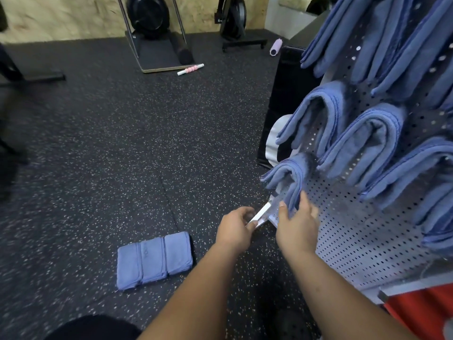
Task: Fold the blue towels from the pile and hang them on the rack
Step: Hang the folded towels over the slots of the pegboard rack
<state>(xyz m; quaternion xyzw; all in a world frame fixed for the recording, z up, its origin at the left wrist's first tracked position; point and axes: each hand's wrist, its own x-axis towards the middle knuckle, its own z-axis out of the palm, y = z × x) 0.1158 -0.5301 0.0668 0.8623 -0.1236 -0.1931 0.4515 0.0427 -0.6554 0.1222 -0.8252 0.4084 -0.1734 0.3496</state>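
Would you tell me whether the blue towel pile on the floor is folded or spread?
Folded: the blue towel pile lies as a compact rectangle with layered edges on the floor.

Soft, napped blue cloth towels (362, 141) hang on a matt, perforated pale metal rack (355, 229), above a rough, speckled black rubber-like floor (122, 148); the far wall (61, 15) looks like chipboard.

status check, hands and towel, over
Left hand grips white bar at rack edge. Right hand pinches towel, draped on rack. Folded pile on floor. Nothing blocking.
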